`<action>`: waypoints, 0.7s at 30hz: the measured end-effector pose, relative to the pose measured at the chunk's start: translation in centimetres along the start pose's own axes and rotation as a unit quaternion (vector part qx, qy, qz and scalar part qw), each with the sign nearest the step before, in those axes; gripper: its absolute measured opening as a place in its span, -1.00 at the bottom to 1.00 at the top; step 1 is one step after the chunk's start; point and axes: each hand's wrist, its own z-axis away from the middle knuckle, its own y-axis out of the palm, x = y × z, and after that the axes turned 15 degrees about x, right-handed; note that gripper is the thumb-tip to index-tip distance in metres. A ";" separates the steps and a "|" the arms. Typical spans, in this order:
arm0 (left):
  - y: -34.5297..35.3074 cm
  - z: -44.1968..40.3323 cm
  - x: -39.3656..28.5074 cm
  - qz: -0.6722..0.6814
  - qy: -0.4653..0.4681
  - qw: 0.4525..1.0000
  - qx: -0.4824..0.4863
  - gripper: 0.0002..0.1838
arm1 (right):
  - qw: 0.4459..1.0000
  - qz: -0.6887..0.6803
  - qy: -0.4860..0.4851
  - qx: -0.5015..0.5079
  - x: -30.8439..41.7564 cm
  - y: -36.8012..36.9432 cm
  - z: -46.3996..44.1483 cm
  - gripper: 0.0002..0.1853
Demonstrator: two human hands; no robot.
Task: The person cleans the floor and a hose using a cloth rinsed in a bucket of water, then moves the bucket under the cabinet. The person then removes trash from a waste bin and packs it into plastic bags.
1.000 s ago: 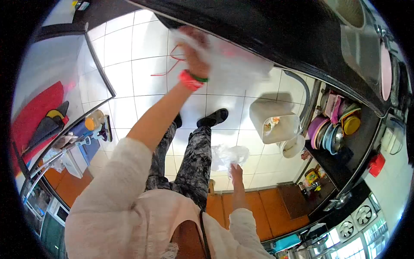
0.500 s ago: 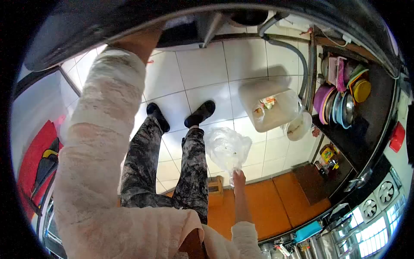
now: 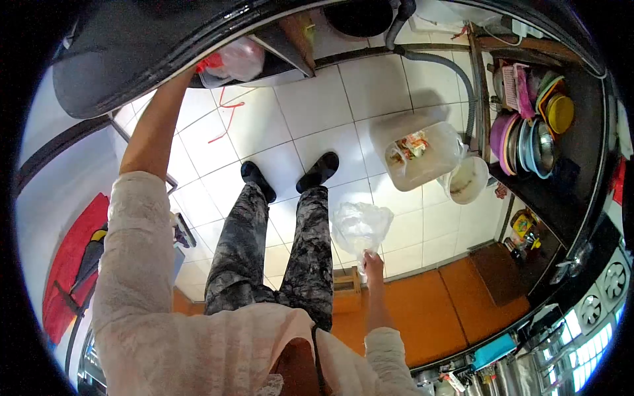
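Note:
My right hand (image 3: 373, 261) is closed round the gathered neck of a clear plastic bag (image 3: 362, 226). The bag hangs puffed out over the tiles, and its contents, if any, cannot be made out. On the other side, my left forearm (image 3: 153, 129) reaches up to the edge of the black counter (image 3: 165, 56). That edge hides my left hand and its fingers. Close to the left wrist, under the counter, lies a whitish plastic bag (image 3: 241, 59) with something red (image 3: 210, 63) beside it.
A translucent bin (image 3: 422, 175) holding colourful scraps (image 3: 413, 144) stands beside a white bucket (image 3: 467, 187). Red string (image 3: 231, 105) lies on the tiled floor (image 3: 317, 142). Basins and bowls (image 3: 525, 148) fill a shelf at right; a grey hose (image 3: 456, 66) curves behind the bin.
My view has shifted, bringing the whitish bag and more red string into sight. My left arm appears lower and farther from the camera. The clear bag stays in my right hand.

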 end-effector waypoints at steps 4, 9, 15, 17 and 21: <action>-1.3 0.2 -0.2 0.009 0.005 1.000 -0.020 -0.41 | 0.999 0.050 0.019 -0.001 -0.4 -0.9 -0.9 -0.81; -2.5 0.4 -0.9 0.010 0.008 0.999 -0.036 -0.41 | 0.997 -0.056 0.051 0.020 -0.8 -2.6 0.0 -0.78; -2.1 1.1 -1.3 -0.011 0.023 0.998 -0.058 -0.41 | 0.998 0.008 0.054 0.009 0.5 -3.2 -0.7 -0.83; -1.0 1.7 -1.3 -0.031 0.040 0.996 -0.070 -0.41 | 0.997 0.020 0.058 0.037 0.7 -3.9 -0.8 -0.82; -0.1 1.8 -1.2 -0.137 0.086 0.980 -0.119 -0.47 | 0.996 0.060 0.061 0.036 1.1 -5.2 -1.6 -0.78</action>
